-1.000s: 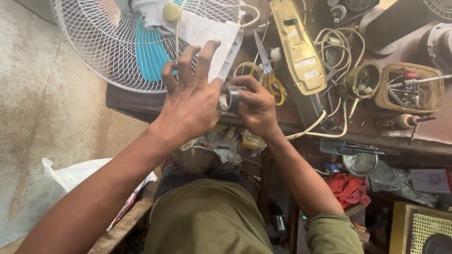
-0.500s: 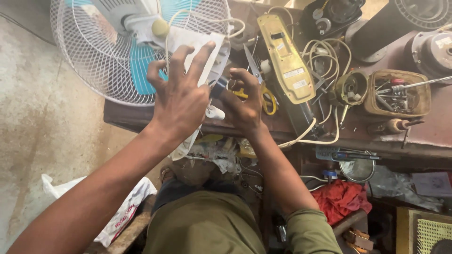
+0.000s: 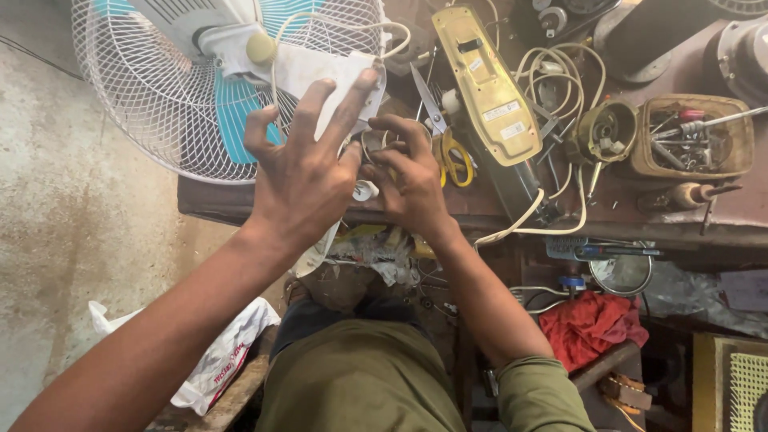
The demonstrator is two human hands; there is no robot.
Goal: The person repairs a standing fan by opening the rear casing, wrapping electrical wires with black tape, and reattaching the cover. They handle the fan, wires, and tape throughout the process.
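My left hand (image 3: 300,172) is spread, palm down, its fingers resting on a small round metal part (image 3: 376,144) at the front of the workbench. My right hand (image 3: 412,180) grips the same part from the right, fingers curled around its rim. The hands mostly cover the part; only a grey metal ring and a small white piece (image 3: 366,190) below it show. A white table fan (image 3: 216,80) lies just beyond the left hand.
Yellow-handled scissors (image 3: 450,148) and a yellow appliance housing (image 3: 488,84) lie right of the hands. White cable (image 3: 552,72), a small motor (image 3: 604,132) and a tray of tools (image 3: 696,140) sit further right. A red cloth (image 3: 588,328) and a plastic bag (image 3: 220,360) lie below.
The view has shifted, so hands and bench sit higher in the frame. Both hands remain on the metal part; the left hand's fingers have spread wider over it.
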